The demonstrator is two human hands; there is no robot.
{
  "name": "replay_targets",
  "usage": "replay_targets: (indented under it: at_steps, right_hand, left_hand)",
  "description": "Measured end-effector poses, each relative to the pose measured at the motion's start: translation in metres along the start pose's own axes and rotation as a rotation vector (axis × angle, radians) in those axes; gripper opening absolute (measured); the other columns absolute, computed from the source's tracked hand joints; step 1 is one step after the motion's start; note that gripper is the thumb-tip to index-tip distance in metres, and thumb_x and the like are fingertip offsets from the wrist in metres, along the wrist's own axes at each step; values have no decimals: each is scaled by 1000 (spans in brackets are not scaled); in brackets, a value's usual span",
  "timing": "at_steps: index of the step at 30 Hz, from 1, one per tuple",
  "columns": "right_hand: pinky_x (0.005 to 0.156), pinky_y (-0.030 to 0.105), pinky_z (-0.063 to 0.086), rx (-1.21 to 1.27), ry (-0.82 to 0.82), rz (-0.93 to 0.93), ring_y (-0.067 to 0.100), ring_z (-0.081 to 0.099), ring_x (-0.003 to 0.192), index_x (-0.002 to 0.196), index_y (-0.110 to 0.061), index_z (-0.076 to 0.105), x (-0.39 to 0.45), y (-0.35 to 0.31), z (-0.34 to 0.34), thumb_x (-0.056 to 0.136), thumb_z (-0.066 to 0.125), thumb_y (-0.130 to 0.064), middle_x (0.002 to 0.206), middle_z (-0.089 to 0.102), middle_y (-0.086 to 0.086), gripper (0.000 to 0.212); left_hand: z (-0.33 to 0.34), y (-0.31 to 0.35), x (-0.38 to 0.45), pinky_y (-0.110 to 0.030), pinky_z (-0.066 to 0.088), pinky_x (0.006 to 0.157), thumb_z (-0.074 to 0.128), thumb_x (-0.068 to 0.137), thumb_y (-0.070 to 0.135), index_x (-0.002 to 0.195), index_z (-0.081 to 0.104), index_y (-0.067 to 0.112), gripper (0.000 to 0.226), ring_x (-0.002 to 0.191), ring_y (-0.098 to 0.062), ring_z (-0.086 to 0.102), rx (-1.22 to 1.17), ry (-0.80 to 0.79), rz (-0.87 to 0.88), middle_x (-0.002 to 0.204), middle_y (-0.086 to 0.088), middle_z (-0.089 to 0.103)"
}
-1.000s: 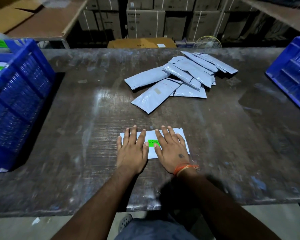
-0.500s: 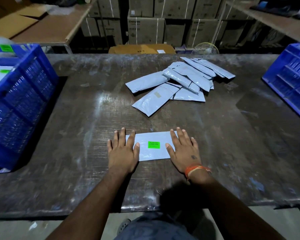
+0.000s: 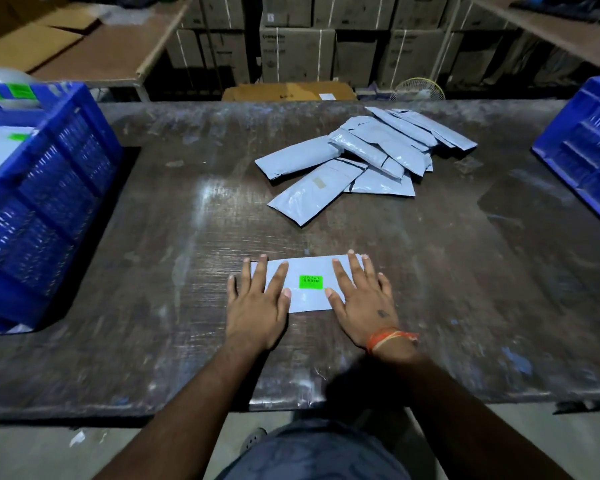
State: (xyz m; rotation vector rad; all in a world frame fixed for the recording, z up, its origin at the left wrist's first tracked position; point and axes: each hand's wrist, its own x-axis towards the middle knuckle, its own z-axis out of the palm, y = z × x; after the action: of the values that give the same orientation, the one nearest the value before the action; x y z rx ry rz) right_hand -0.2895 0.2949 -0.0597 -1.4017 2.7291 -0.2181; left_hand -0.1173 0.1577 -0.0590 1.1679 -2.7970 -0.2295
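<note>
Mailer packet (image 3: 310,303) lies flat on the table (image 3: 447,289), near the front edge, long side across, green sticker (image 3: 310,282) face up at its centre. Left hand (image 3: 257,306) covers the packet's left end, right hand (image 3: 362,299) the right end; both palms down, fingers straight and spread, pressing, nothing pinched or curled round. Sticker sits in the gap between the two thumbs, uncovered. Read: label is on, step in hand is smoothing/flattening the packet. Next move probably needs one hand to get fingers under an edge and lift it, likely toward the blue crate on the left (image 3: 59,188), which already holds packets with green stickers. Flat poly film on a flat top, so the edge pick-up is the fiddly part. Unlabelled pile of mailers (image 3: 361,161) sits further back, well apart from both hands. Second blue crate (image 3: 582,150) at far right.
</note>
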Motion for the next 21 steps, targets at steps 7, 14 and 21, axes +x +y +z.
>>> replay_targets:
  at_steps: [7,14,21]
  right_hand:
    - [115,46,24,-8,-36,172,28,13,150,159,-25,12,0,5,-18,99,29,-55,164,15,8,69]
    - [99,38,45,290,19,296,38,50,111,141,-19,45,12,-3,-34,82,69,-40,125,44,17,67]
    - [84,35,53,1172,-8,258,19,65,86,107,-29,70,14,13,-28,60,75,-13,99,71,3,50]
  left_hand:
    - [-15,3,-4,-58,24,114,31,100,49,154,27,33,57,148,-33,20,-46,2,-288,159,-17,23]
    - [-38,15,0,-45,42,98,64,89,40,134,48,21,51,118,-37,44,-215,32,-452,131,-16,45]
    - [-38,1,4,-24,47,79,71,84,5,105,62,26,31,91,-19,62,-773,83,-534,112,-5,67]
